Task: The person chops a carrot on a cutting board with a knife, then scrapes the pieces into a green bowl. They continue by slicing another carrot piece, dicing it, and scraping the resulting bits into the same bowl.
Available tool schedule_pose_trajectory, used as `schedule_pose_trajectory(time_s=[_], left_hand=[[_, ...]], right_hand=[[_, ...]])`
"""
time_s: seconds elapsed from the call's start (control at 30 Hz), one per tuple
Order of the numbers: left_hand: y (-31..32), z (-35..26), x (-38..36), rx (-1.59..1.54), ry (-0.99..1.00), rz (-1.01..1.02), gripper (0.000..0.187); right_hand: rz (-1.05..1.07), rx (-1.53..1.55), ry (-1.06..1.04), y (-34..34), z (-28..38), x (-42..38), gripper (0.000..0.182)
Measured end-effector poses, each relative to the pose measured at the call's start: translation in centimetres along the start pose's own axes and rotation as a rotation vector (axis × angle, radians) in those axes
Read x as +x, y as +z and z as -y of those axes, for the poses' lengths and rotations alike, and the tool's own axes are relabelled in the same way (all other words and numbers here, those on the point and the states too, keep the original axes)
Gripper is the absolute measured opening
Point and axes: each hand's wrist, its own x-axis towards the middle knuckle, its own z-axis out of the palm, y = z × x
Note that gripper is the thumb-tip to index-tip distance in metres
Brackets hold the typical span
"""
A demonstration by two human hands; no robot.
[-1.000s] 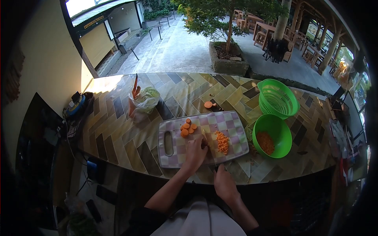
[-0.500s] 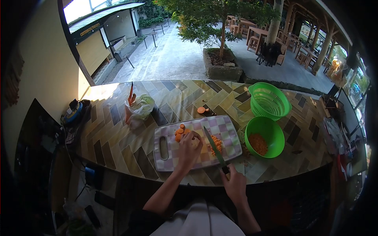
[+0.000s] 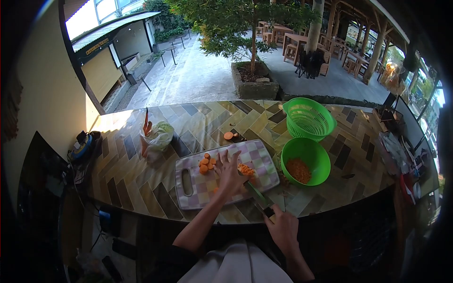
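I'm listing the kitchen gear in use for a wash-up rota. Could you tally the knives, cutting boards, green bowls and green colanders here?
Knife, held in the right hand: 1
Cutting board: 1
Green bowl, solid-walled: 1
Green colander, with holes: 1
Total: 4

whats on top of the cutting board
Carrot slices and chopped carrot lie on the cutting board; the left hand and the knife hide whatever lies beneath them.
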Motion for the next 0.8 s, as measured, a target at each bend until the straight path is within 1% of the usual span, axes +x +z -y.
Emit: schedule_pose_trajectory(time_s=[0.1,0.2,0.3,0.4,0.47,0.5,0.6,0.63,0.7,0.77,0.8], left_hand=[[0.2,0.9,1.1,-0.11,0.001,-0.077,0.083],[-1.1,0.7,1.8,-0.118,0.018,-0.157,0.051],[-3.6,-0.4,2.0,-0.111,0.038,-0.066,0.025],[-5.2,-1.4,1.5,-0.072,0.023,0.068,0.02],[-3.0,1.3,1.7,-0.2,0.123,0.063,0.019],[-3.0,1.8,1.5,-0.263,0.171,0.061,0.018],[-3.5,2.9,0.9,-0.292,0.304,0.02,0.015],[-4.9,2.3,0.1,-0.28,0.255,0.044,0.017],[-7.8,1.4,-1.4,-0.257,0.157,0.089,0.019],[-9.0,2.7,-3.1,-0.19,0.095,0.147,0.024],[-9.2,3.4,-3.9,-0.157,0.065,0.177,0.026]], right_hand=[[0.004,0.027,0.025,-1.0,-0.2,-0.7,0.028],[-0.01,0.075,0.028,-2.1,-0.8,-1.0,0.029],[-0.047,0.11,0.055,-2.6,-1.3,-1.2,0.031],[0.006,0.103,0.102,-3.6,-1.4,-1.1,0.029],[-0.007,0.175,0.11,-3.8,-1.6,-0.9,0.028],[-0.006,0.209,0.11,-3.7,-2.0,-0.7,0.027],[0.033,0.324,0.098,-3.1,-2.5,-0.1,0.025],[0.052,0.363,0.093,-2.8,-2.6,0.1,0.024],[0.155,0.506,0.138,-1.4,-2.6,0.4,0.024],[0.28,0.642,0.206,-1.2,-0.8,0.5,0.026],[0.307,0.664,0.192,-0.5,-0.4,0.5,0.027]])
